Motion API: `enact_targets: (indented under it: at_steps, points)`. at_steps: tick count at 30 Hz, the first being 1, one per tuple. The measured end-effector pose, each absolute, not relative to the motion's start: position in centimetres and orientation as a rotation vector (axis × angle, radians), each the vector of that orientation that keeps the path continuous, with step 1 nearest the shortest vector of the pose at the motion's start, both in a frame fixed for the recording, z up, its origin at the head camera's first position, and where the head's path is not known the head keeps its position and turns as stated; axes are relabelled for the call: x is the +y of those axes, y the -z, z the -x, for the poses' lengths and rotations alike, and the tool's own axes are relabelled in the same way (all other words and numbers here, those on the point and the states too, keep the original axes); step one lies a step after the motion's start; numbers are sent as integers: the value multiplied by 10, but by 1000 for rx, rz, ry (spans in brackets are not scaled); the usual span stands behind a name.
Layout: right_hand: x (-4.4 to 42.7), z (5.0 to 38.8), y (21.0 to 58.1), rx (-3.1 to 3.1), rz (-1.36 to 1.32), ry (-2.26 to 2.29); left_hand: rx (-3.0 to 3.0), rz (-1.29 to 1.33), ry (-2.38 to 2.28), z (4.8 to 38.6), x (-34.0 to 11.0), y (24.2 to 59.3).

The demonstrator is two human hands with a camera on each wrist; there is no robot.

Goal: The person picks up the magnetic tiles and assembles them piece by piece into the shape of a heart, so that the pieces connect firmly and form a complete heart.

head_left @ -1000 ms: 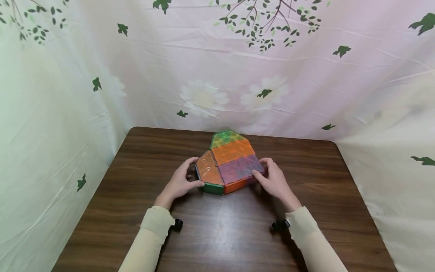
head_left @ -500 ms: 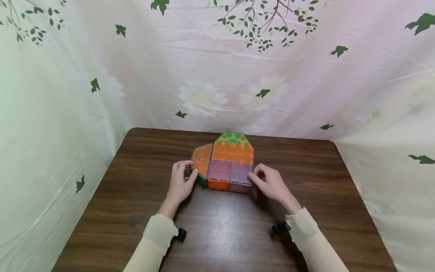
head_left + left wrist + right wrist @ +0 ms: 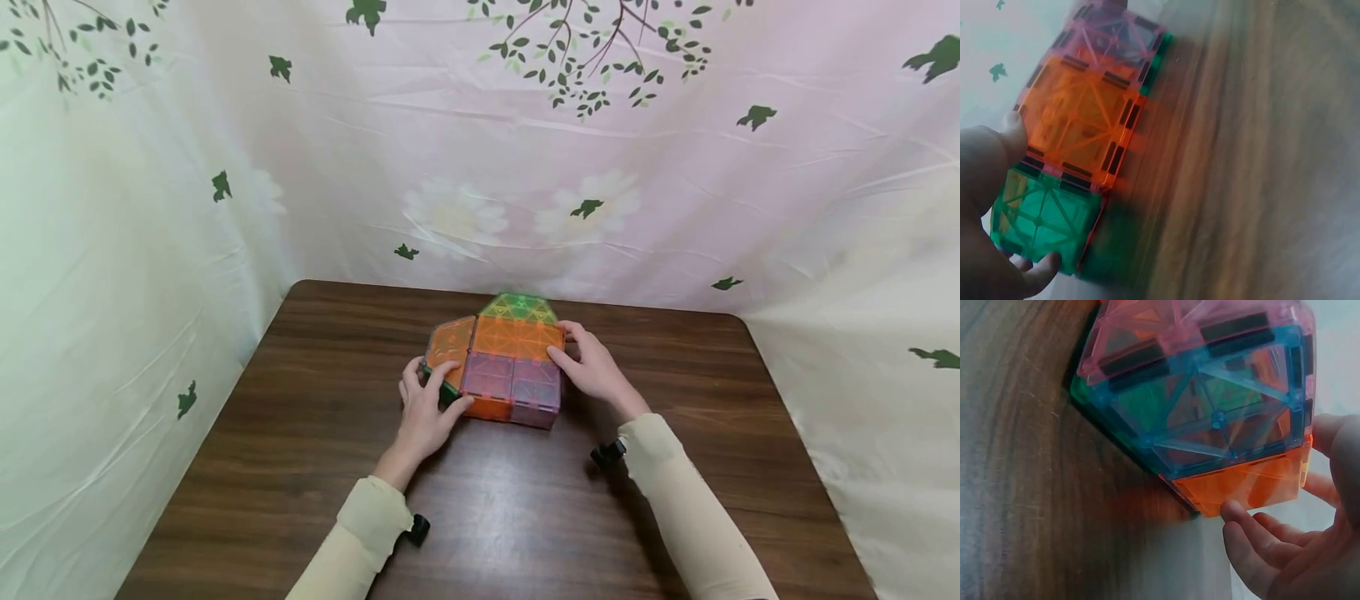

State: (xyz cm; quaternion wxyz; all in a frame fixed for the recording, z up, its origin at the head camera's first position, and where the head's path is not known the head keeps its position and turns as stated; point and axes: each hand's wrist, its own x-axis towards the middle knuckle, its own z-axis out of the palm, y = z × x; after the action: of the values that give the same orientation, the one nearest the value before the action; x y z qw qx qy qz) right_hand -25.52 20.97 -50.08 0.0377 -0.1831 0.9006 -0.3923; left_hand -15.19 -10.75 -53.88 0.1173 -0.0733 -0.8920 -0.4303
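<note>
A low, box-like build of translucent magnetic tiles [image 3: 491, 375] lies on the table. Its top runs from purple at the front through orange to green at the back, and an orange-topped section [image 3: 452, 333] angles off to the left. My left hand [image 3: 423, 417] grips the front left corner, thumb at the front edge and fingers on the left side. The left wrist view shows an orange wall tile [image 3: 1079, 112] beside a green one [image 3: 1041, 212]. My right hand [image 3: 596, 367] holds the right side, thumb on the orange top. A blue wall tile [image 3: 1219, 419] shows there.
The dark wood table [image 3: 315, 350] surrounds the build, with its back edge close behind the green end. A pale fabric backdrop [image 3: 337, 150] with printed leaves and flowers hangs behind and at both sides. Small black devices [image 3: 609, 452] sit at both wrists.
The build has turned so its purple end faces front. My left hand has shifted right, bringing its thumb to the front edge. My right hand has moved back from the purple part to the orange part.
</note>
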Motion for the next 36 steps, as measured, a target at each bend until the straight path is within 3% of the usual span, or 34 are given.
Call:
enact_targets:
  at_steps: [17, 36]
  points:
    - [221, 184, 496, 2970, 373, 1056, -2434, 224, 1501, 178, -107, 537]
    - [223, 194, 497, 2998, 443, 1107, -2595, 225, 1467, 170, -100, 525]
